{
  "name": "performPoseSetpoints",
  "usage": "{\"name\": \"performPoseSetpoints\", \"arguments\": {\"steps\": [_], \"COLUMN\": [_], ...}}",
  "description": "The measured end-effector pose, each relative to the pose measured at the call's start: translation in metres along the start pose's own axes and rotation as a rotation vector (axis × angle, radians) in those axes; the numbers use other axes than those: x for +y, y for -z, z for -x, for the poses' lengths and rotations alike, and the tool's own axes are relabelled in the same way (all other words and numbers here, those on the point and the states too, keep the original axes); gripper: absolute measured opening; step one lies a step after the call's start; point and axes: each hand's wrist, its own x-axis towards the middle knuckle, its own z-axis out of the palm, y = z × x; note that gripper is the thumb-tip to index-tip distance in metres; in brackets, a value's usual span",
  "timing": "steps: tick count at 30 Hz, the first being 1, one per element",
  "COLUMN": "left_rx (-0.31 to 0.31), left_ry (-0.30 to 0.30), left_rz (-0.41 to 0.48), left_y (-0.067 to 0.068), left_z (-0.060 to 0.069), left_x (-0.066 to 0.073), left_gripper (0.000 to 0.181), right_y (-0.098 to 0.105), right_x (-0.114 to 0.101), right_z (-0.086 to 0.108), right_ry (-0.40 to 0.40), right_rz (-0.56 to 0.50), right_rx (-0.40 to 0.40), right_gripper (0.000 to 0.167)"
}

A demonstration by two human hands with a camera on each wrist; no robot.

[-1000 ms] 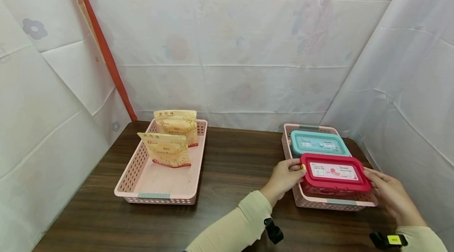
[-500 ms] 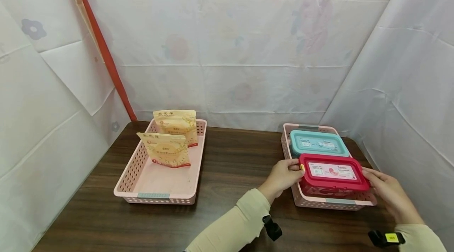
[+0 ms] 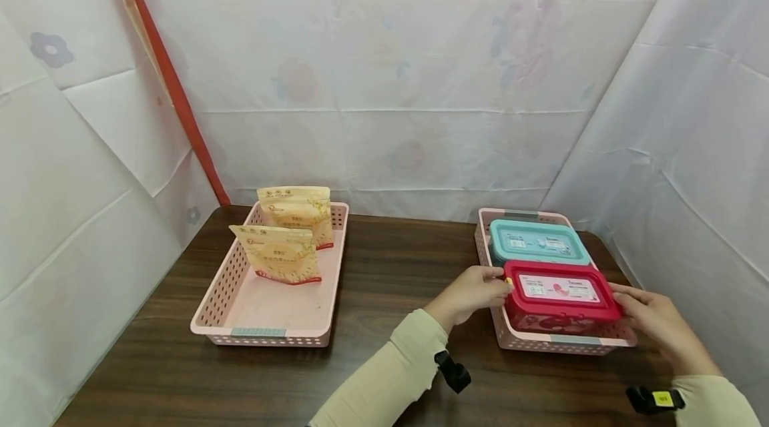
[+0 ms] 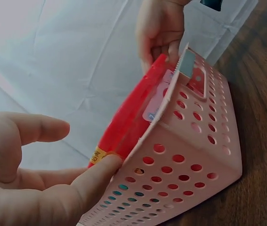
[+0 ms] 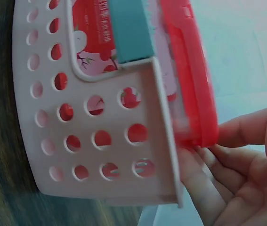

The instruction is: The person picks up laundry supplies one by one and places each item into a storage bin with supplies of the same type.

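Note:
At the right, a red lidded box (image 3: pixel 561 290) with a white-and-pink label sits in the front part of a pink basket (image 3: pixel 549 347). My left hand (image 3: pixel 474 293) has its fingertips at the box's left end. In the left wrist view, the thumb (image 4: pixel 102 169) touches the lid's end by a yellow sticker, one finger goes behind it and the index finger stands apart. My right hand (image 3: pixel 655 327) pinches the box's right end at the lid's rim; its fingers (image 5: pixel 244 127) show in the right wrist view. Behind the red box lies a turquoise lidded box (image 3: pixel 537 240).
A second pink basket (image 3: pixel 282 320) stands at the left, with a front yellow pouch (image 3: pixel 282 257) and a rear yellow pouch (image 3: pixel 300 210) standing in it. Both baskets are on a dark wooden table (image 3: pixel 396 267). White cloth (image 3: pixel 420 80) hangs behind and at the sides.
The red box has settled very slightly lower in the basket. My left hand has shifted a little to the left at its end; my right hand has hardly moved.

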Motion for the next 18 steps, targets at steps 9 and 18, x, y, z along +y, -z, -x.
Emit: {"name": "performPoseSetpoints", "arguments": {"steps": [9, 18], "left_rx": [-0.048, -0.043], "left_ry": [0.045, 0.062], "left_rz": [0.095, 0.101], "left_y": [0.0027, 0.0025], "left_z": [0.001, 0.001], "left_x": [0.0038, 0.0048], "left_gripper": [0.052, 0.052], "right_y": [0.0019, -0.001], "right_x": [0.002, 0.0007], "right_z": [0.0017, 0.0041], "right_ry": [0.006, 0.006], "right_rz": [0.01, 0.0], "right_rx": [-0.017, 0.002], "right_gripper": [0.073, 0.073]}}
